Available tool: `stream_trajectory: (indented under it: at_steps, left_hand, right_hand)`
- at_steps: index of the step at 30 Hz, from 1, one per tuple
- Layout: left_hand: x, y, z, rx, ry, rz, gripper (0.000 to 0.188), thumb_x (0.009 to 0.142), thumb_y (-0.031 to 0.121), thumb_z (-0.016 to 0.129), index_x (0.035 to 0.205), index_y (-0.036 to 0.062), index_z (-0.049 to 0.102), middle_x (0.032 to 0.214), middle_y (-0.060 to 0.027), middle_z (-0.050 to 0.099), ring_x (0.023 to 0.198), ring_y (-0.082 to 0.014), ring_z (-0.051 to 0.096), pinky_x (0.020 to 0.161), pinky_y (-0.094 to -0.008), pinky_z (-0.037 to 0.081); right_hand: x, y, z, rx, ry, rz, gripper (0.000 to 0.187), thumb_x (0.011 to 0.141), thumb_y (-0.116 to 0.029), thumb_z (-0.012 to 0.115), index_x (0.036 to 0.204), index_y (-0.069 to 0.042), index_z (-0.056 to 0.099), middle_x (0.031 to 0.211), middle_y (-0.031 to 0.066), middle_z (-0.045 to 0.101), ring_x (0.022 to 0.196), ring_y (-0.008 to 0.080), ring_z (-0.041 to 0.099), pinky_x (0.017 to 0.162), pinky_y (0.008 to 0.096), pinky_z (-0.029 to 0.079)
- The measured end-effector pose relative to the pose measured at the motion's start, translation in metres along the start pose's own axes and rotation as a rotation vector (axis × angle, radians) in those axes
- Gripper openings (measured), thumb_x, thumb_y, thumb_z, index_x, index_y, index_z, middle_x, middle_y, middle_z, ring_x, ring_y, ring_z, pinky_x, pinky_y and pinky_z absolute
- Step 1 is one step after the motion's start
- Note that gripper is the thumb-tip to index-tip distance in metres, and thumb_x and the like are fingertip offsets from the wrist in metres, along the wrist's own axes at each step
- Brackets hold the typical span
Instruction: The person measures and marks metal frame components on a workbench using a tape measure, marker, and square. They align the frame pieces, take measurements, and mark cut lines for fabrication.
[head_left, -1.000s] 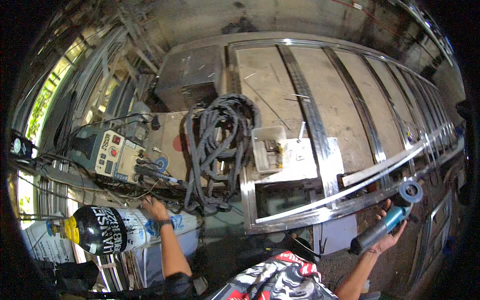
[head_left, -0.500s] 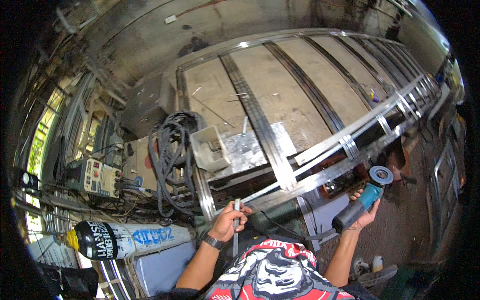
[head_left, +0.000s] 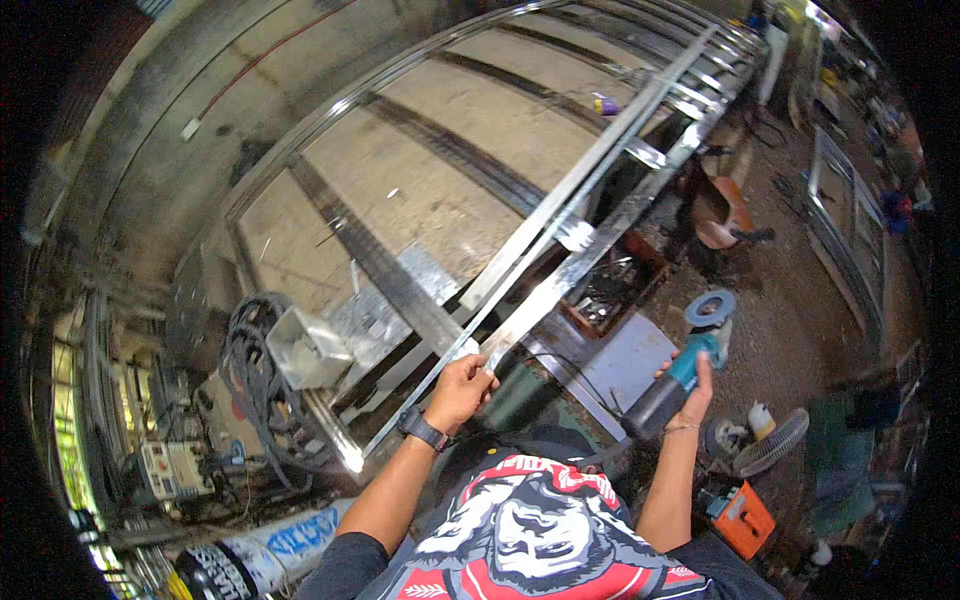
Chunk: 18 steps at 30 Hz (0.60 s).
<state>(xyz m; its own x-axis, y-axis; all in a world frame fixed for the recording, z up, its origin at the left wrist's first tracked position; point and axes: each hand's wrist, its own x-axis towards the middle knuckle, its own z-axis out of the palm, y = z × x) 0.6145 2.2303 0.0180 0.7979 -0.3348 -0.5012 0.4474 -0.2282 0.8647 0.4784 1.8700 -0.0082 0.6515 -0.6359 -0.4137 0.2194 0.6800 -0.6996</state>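
Observation:
My right hand (head_left: 690, 395) grips a teal and black angle grinder (head_left: 655, 403) by its body, its round grey-blue disc (head_left: 710, 309) pointing up and away from me. My left hand (head_left: 461, 392), with a dark watch on the wrist, is closed beside the near rail of a large metal frame (head_left: 545, 300). A pale end of a metal bar (head_left: 468, 348) shows just past its fingertips; the rest of the bar is hidden by the hand. Whether the bar touches the rail I cannot tell. The grinder is held apart from the frame.
Coiled dark cable (head_left: 250, 365) and a pale plastic bin (head_left: 305, 348) lie at the left. Further near-left are a welding machine (head_left: 170, 468) and a gas cylinder (head_left: 290, 545). A tray of metal pieces (head_left: 610, 290), a fan (head_left: 775, 445) and an orange object (head_left: 745, 520) lie right.
The view has swung right, so the frame appears more tilted. My left hand has gone forward to the frame's near rail with the bar. The grinder stays in my right hand.

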Motion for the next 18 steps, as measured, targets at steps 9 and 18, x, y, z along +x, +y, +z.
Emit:
stream_trajectory:
  at_steps: [9, 18]
  left_hand:
    - [0.087, 0.071, 0.071, 0.893, -0.053, 0.597, 0.024, 0.102, 0.026, 0.064, 0.108, 0.0051, 0.073, 0.077, -0.0133, 0.071, 0.074, -0.0301, 0.071, 0.068, -0.0440, 0.053]
    - [0.113, 0.098, 0.096, 1.006, -0.045, 0.689, 0.024, 0.101, 0.031, 0.064, 0.102, 0.0088, 0.071, 0.085, -0.0215, 0.070, 0.083, -0.0455, 0.067, 0.071, -0.0532, 0.051]
  right_hand:
    - [-0.014, 0.013, 0.014, -0.752, 0.015, -0.327, 0.090, 0.077, -0.022, 0.092, 0.148, -0.001, 0.040, 0.122, 0.0115, 0.065, 0.108, 0.0227, 0.064, 0.100, 0.0361, 0.052]
    - [-0.026, 0.039, 0.054, -0.922, -0.117, -0.369, 0.102, 0.077, -0.024, 0.090, 0.156, 0.000, 0.030, 0.134, 0.0189, 0.063, 0.122, 0.0289, 0.064, 0.107, 0.0395, 0.048]
